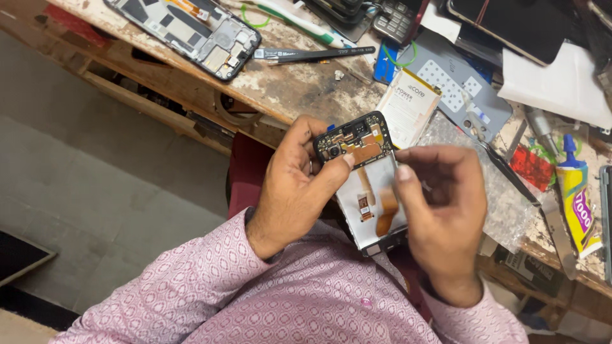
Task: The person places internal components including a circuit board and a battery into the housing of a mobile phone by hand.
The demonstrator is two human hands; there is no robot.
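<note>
I hold an opened phone (366, 185) between my two hands, back side up, its bare board at the top and a pale plate with orange flex cables below. My left hand (296, 185) grips it from the left edge, fingers curled behind, thumb pressed on the board near the camera. My right hand (440, 204) is closed at the phone's right edge, thumb and forefinger pinched together against the rim of the pale plate; whether something small sits in that pinch I cannot tell, as the hand is blurred. Both my sleeves are pink with a fine pattern. Just beyond my right hand, on the worn bench (299, 86), lies a white battery (408, 108), nearly touching the phone's top corner. Under and beside my right hand is a clear plastic bag (503, 197). Beyond the battery lies a grey mat (452, 83) with white patches. Well beyond my left hand lies another stripped phone frame (191, 32), and between it and the battery, black tweezers (312, 55). Far to the right of my right hand lies a yellow glue tube (579, 197) with a blue cap, and nearer, a red scrap (530, 167).
</note>
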